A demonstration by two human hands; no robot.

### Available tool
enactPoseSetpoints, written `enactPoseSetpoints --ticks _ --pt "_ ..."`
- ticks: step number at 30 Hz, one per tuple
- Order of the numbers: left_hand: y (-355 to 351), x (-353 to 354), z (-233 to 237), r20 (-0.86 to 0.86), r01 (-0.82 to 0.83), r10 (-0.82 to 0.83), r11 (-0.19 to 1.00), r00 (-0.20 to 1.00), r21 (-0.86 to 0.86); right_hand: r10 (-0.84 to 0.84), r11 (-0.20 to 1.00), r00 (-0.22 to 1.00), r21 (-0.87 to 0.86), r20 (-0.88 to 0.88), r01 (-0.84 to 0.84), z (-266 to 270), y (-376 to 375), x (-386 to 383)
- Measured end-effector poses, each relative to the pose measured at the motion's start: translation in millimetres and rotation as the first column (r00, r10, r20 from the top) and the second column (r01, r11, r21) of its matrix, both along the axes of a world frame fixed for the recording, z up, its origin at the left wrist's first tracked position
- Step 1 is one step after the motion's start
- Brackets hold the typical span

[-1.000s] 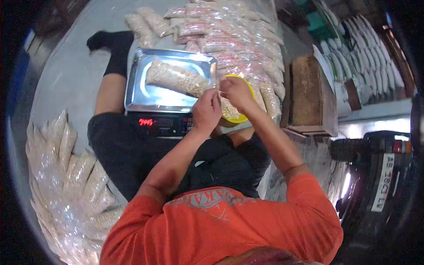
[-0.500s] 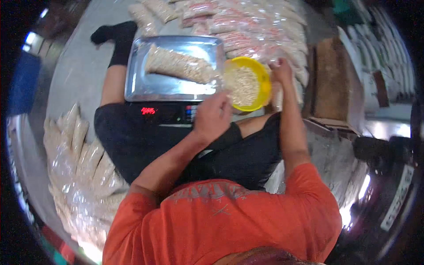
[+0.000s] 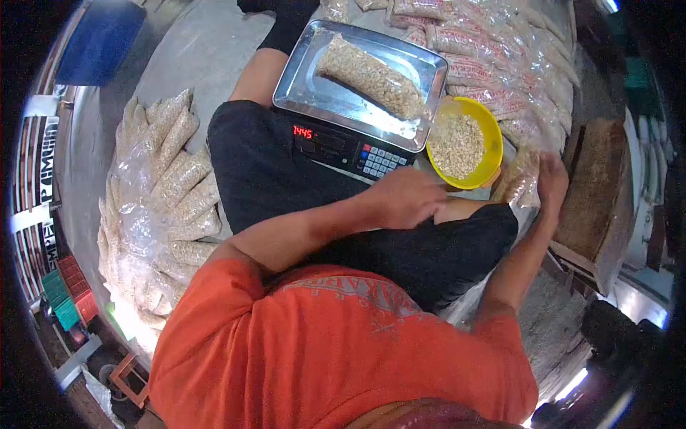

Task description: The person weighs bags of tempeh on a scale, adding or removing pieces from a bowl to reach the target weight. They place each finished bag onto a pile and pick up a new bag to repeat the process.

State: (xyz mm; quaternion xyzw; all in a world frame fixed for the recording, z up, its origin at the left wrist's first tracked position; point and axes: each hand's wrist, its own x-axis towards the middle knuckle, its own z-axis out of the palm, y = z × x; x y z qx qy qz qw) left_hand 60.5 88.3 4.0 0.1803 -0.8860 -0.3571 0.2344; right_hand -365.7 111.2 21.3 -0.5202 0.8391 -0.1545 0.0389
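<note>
My left hand (image 3: 406, 199) is above my lap, just below the yellow bowl (image 3: 493, 136), its fingers curled in; whatever they hold, if anything, is hidden. Pale beige grains (image 3: 461, 146) partly fill the bowl. My right hand (image 3: 552, 182) is closed at the side of a clear plastic bag of grain (image 3: 520, 175), right of the bowl. On the steel tray (image 3: 296, 82) of a digital scale (image 3: 332, 149) lies a filled clear bag (image 3: 371, 77), on its side. Red digits glow on the scale's display.
Filled bags with red print (image 3: 468, 46) lie in rows beyond the bowl. Another heap of filled clear bags (image 3: 161, 193) lies at left. A brown cardboard box (image 3: 597, 186) stands to the right. Red and green crates (image 3: 75, 286) are at the far left.
The view has shifted, so the scale and bowl appear farther right. My left hand has drawn back from the bowl's edge toward my lap. My right hand has moved away from the bowl's rim, nearer me.
</note>
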Motion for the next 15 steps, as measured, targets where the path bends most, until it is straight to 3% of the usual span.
enactPoseSetpoints --ticks 3,5,7,8,9,10,11,13,14,15 --pt "-18 7 16 -0.011 -0.064 0.064 0.998 0.998 -0.02 0.005 1.0 1.0 -0.021 -0.031 -0.006 59 52 0" --pt "-25 11 15 -0.085 -0.161 0.159 0.987 0.984 -0.014 -0.038 0.995 0.998 0.094 -0.043 0.042 110 85 -15" --pt "-25 14 19 -0.16 -0.18 0.179 0.984 0.971 0.012 -0.267 0.963 0.961 -0.061 -0.074 0.263 182 101 44" --pt "-24 15 20 -0.143 -0.173 0.177 0.984 0.974 0.038 -0.264 0.964 0.96 -0.063 -0.097 0.259 204 110 48" --pt "-23 16 21 -0.125 -0.167 0.174 0.984 0.977 0.063 -0.217 0.944 0.976 -0.257 -0.017 0.206 223 118 52" --pt "-21 16 19 -0.145 -0.17 0.179 0.983 0.973 0.068 -0.148 0.883 0.988 -0.444 0.052 0.156 236 120 54" --pt "-19 16 13 -0.159 -0.134 0.146 0.987 0.976 0.084 -0.142 0.884 0.989 -0.446 0.031 0.141 240 117 52" --pt "-16 20 8 -0.183 -0.104 0.122 0.989 0.975 0.101 -0.203 0.875 0.946 -0.48 -0.251 0.06 230 111 30" --pt "-14 25 8 -0.163 -0.095 0.108 0.992 0.981 0.083 -0.187 0.917 0.982 -0.36 -0.005 0.173 220 115 12" --pt "-14 31 9 -0.14 -0.088 0.096 0.994 0.985 0.064 -0.177 0.918 0.984 -0.362 -0.013 0.16 229 118 12"
